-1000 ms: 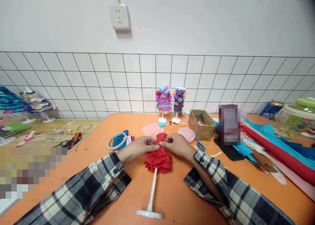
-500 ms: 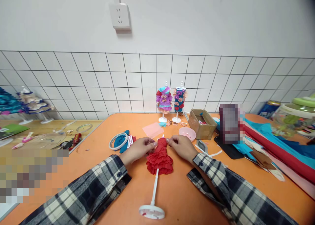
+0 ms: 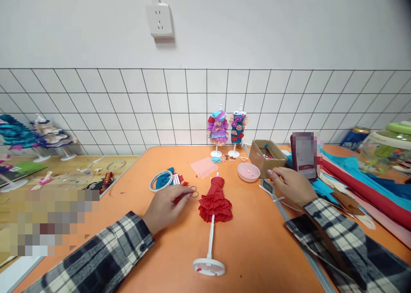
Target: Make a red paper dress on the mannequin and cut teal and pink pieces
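A red ruffled doll dress (image 3: 215, 201) is on a small white mannequin stand (image 3: 211, 237), which lies tilted toward me with its round base nearest. To its left, my left hand (image 3: 168, 205) is closed, thumb and fingers together, with a bit of red showing beneath. What it grips is mostly hidden. The metal finger rings of small scissors (image 3: 194, 192) show at its fingertips. My right hand (image 3: 290, 184) is off the dress, palm down, fingers stretched loosely forward beside the cardboard box (image 3: 266, 158). I see nothing in it. A grey oval object (image 3: 267, 186) lies below its fingertips.
A tape roll (image 3: 153, 186) lies near blue fabric. A pink bowl (image 3: 248, 172) and pink sheet (image 3: 204, 167) lie beyond the dress. Two dressed mannequins (image 3: 218, 128) stand by the wall. A phone (image 3: 303, 154) and fabric rolls (image 3: 359, 184) are at right.
Both hands have left the top of the red dress. My left hand moved left and nearer to me, uncovering the scissors' rings; my right hand moved right toward the box and phone.
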The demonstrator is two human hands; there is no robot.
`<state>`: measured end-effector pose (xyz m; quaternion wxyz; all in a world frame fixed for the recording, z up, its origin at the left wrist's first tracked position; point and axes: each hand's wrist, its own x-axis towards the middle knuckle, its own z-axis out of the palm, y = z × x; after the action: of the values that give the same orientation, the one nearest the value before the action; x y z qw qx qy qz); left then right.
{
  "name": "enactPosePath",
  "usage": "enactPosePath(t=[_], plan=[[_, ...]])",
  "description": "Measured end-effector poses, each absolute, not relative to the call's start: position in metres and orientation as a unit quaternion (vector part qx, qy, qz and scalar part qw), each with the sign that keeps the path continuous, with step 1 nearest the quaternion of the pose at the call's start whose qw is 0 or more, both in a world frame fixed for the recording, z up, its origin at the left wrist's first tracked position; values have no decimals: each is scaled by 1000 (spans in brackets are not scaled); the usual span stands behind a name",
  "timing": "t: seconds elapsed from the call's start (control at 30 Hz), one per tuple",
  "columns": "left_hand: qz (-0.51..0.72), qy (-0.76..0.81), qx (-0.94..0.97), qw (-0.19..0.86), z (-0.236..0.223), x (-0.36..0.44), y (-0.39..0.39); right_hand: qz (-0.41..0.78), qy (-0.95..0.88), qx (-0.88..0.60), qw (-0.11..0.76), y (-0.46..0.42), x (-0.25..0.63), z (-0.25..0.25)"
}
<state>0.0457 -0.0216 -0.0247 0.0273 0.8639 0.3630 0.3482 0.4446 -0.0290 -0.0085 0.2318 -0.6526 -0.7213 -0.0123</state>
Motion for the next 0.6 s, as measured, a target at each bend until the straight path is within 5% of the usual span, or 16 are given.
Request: enactPosePath(t=[0.13,0.6], plan=[[347,337,875,-13,-29,49,-20,62,-712,-696,73,-29,468,-9],[320,345,882,-1,-34,49,-17,56,-737,-673,-11,-32,505,-37]])
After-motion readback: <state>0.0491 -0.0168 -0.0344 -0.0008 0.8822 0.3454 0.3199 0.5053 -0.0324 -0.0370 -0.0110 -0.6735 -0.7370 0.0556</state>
